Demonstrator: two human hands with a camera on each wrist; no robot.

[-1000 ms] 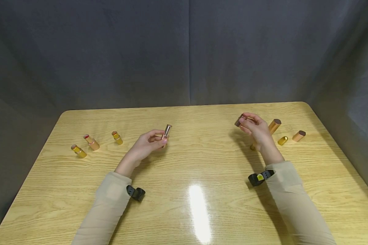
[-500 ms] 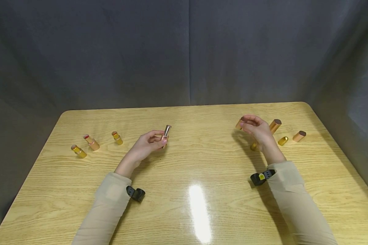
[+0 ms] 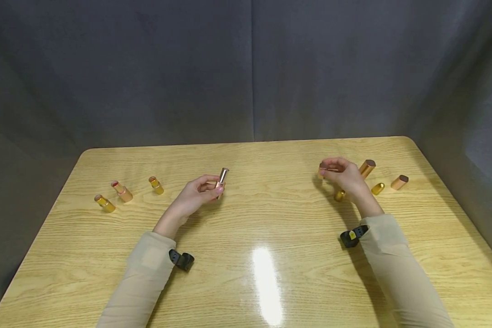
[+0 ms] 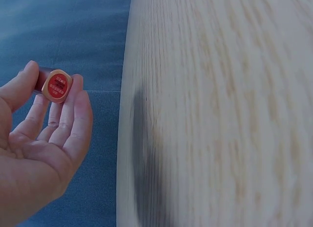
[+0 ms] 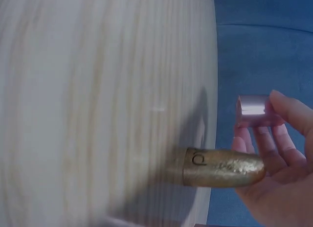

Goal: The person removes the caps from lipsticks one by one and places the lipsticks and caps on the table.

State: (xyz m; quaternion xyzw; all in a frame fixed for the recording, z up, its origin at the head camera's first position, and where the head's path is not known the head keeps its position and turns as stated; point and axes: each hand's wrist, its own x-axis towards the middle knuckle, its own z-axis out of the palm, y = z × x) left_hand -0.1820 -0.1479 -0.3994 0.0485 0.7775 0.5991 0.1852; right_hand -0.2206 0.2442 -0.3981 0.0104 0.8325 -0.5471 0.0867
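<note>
Near the middle of the table point(image 3: 246, 218), my left hand point(image 3: 192, 196) holds an uncapped lipstick point(image 3: 222, 176) between thumb and fingers, raised off the wood. Its silver tube points up; the left wrist view shows the red label point(image 4: 58, 86) on its base. At the right, my right hand point(image 3: 346, 176) pinches a rose-gold lipstick cap point(image 5: 254, 110) by its end, just above the table. A gold rounded cap point(image 5: 222, 168) stands close by, below that hand, with dark lettering near its bottom. Part of the pinched cap is hidden by fingers in the head view.
At the left stand three uncapped lipsticks: a gold one point(image 3: 105, 203), a pink-gold one point(image 3: 122, 191) and another gold one point(image 3: 156, 185). Beyond my right hand are a tall copper cap point(image 3: 367, 168), a gold rounded cap point(image 3: 378, 188) and a short copper cap point(image 3: 399, 182). A dark curtain point(image 3: 246, 68) hangs behind.
My right hand has lowered toward the table with the lipstick cap, which now stands more upright. My left hand and its lipstick have barely moved.
</note>
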